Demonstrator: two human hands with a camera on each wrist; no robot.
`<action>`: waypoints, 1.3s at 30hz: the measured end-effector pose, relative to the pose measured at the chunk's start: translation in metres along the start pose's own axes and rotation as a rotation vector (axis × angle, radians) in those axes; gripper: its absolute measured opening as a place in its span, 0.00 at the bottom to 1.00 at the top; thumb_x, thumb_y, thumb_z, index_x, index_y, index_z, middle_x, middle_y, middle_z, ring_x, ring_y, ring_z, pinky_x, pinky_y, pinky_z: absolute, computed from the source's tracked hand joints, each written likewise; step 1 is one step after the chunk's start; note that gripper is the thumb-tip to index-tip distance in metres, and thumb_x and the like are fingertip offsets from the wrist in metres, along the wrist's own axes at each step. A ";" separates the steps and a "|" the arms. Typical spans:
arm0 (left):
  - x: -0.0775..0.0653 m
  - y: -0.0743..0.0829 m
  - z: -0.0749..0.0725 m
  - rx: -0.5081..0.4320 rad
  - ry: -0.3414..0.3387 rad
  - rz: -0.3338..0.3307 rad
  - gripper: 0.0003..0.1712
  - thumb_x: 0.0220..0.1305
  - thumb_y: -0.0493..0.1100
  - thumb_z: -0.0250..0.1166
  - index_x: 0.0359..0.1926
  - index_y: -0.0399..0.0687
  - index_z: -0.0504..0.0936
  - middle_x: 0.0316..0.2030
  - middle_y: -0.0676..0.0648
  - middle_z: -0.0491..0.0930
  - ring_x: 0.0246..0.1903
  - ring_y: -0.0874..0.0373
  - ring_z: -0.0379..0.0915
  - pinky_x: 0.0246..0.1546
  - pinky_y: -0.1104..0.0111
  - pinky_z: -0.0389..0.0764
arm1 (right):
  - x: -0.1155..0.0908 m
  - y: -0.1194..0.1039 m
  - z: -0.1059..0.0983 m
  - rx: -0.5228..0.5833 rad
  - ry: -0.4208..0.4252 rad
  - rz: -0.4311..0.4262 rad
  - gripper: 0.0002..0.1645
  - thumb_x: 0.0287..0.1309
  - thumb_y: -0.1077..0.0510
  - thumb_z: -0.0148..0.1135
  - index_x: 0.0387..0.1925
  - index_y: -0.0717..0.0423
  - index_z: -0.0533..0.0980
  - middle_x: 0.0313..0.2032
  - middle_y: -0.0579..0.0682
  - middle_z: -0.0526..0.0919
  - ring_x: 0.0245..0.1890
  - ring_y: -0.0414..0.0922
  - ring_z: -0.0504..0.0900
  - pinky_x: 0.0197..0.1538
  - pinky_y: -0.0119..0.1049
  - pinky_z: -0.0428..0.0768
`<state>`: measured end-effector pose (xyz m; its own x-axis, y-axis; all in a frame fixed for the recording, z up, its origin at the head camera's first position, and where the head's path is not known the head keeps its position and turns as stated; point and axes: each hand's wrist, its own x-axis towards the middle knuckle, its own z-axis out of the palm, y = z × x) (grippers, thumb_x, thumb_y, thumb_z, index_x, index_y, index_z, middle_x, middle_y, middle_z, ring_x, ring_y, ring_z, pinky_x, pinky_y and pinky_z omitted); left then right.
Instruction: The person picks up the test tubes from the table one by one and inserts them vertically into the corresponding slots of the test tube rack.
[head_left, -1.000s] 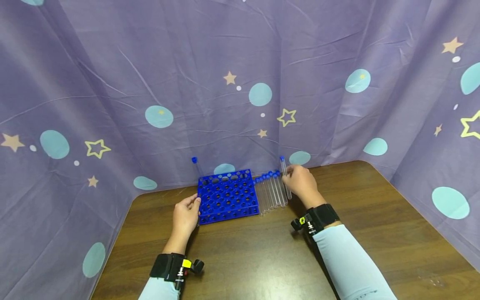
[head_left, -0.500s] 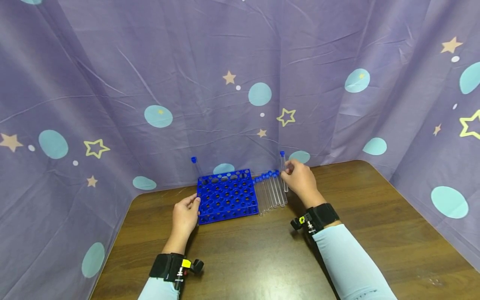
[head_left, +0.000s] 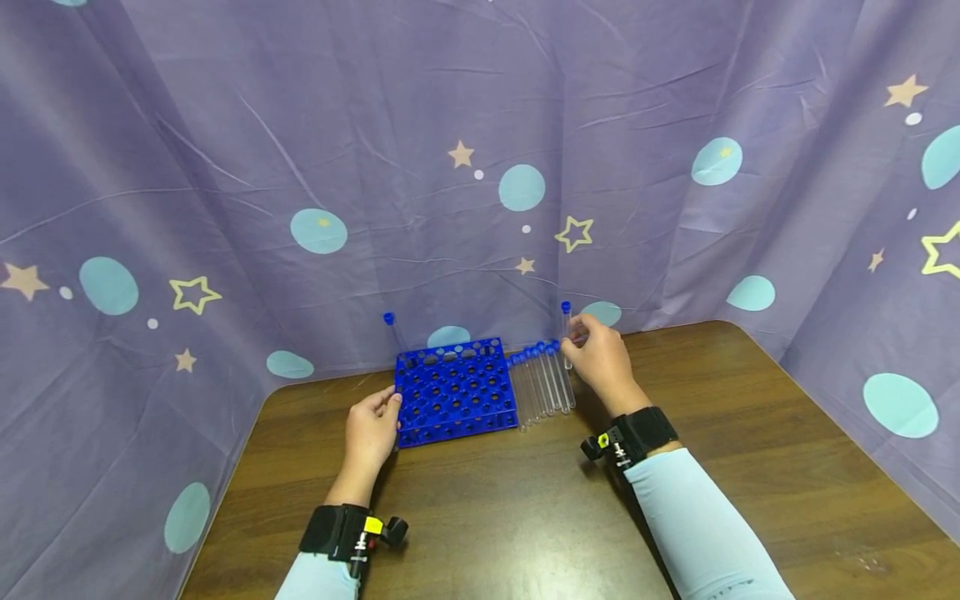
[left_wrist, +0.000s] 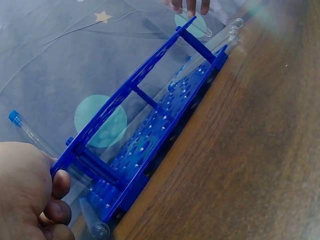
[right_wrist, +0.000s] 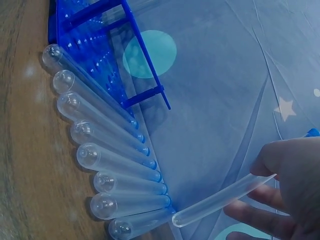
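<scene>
A blue test tube rack (head_left: pixel 455 392) stands on the table by the curtain. My left hand (head_left: pixel 372 425) grips its left end, with the thumb and curled fingers at the upper plate in the left wrist view. My right hand (head_left: pixel 597 358) pinches a clear test tube (right_wrist: pixel 225 200) with a blue cap between thumb and fingers. That tube hangs raised, cap up and nearly upright in the head view, its rounded bottom free of the table. Below it, several blue-capped test tubes (head_left: pixel 542 383) lie side by side against the rack's right side, caps toward the curtain.
A single capped tube (head_left: pixel 393 329) stands tilted at the rack's back left corner. In the left wrist view a rounded tube end (left_wrist: pixel 95 220) shows beside the left fingers. A purple curtain (head_left: pixel 420 208) hangs behind the brown wooden table (head_left: pixel 480 517).
My right hand has lifted the test tube off the right end of the row and turned it more upright. The left hand and the rack have stayed in place.
</scene>
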<state>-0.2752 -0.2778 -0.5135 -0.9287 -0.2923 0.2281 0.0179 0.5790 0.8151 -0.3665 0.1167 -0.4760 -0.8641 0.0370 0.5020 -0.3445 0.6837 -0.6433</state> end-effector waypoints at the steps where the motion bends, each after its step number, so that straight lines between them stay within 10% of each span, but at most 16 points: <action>1: 0.000 0.000 -0.001 -0.002 -0.001 0.000 0.22 0.79 0.46 0.63 0.63 0.36 0.85 0.23 0.43 0.88 0.21 0.57 0.80 0.20 0.67 0.76 | 0.000 -0.001 0.000 0.005 0.002 -0.003 0.16 0.59 0.59 0.71 0.48 0.58 0.83 0.37 0.55 0.93 0.36 0.53 0.93 0.40 0.54 0.87; 23: -0.003 -0.005 -0.005 -0.010 0.001 -0.011 0.22 0.79 0.45 0.64 0.63 0.35 0.85 0.18 0.46 0.83 0.19 0.56 0.77 0.19 0.65 0.73 | -0.001 -0.037 0.015 0.133 -0.035 -0.096 0.18 0.66 0.58 0.73 0.54 0.60 0.81 0.42 0.56 0.90 0.36 0.52 0.92 0.36 0.49 0.90; 39: -0.001 0.003 -0.003 -0.040 -0.024 -0.024 0.22 0.79 0.46 0.63 0.65 0.36 0.84 0.18 0.47 0.82 0.18 0.56 0.76 0.14 0.67 0.69 | 0.025 -0.117 0.030 0.189 -0.151 -0.175 0.19 0.69 0.56 0.71 0.58 0.53 0.81 0.44 0.52 0.88 0.39 0.47 0.92 0.39 0.46 0.90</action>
<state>-0.2729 -0.2785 -0.5096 -0.9376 -0.2873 0.1958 0.0097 0.5412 0.8409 -0.3583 0.0156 -0.4055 -0.8255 -0.1880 0.5321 -0.5429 0.5221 -0.6578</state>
